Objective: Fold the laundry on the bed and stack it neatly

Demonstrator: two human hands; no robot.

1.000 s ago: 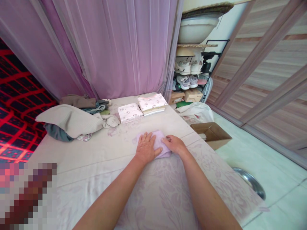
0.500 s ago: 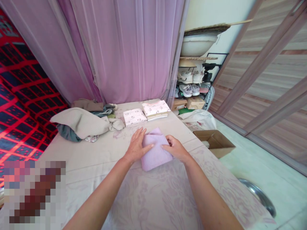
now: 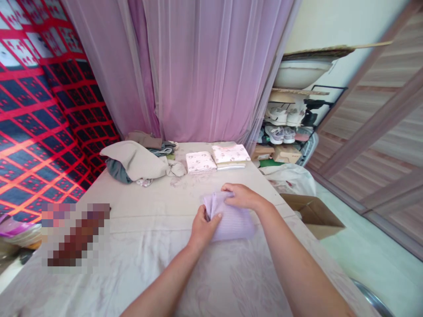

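Observation:
A lavender ribbed piece of clothing [image 3: 233, 224], folded into a small bundle, is between my hands over the bed; its exact kind does not show. My left hand [image 3: 203, 224] pinches its left edge, thumb on top and fingers behind. My right hand [image 3: 239, 196] grips the far edge from above, with the fingertips curled over the fabric. The near right part of the bundle is slightly blurred. Beyond it lie a folded white patterned cloth [image 3: 201, 163] and a small stack of folded clothes [image 3: 231, 154].
A loose heap of beige and dark clothes [image 3: 135, 160] lies at the bed's far left. Purple curtains [image 3: 205, 70] hang behind the bed [image 3: 148, 237]. On the right are a shoe rack [image 3: 287, 119], an open cardboard box [image 3: 313, 215] and a metal basin [image 3: 370, 297].
The lavender clothing has turned and its far left edge is bunched up. My right hand has moved to the far edge; my left hand has closed on the left edge. The view has shifted left.

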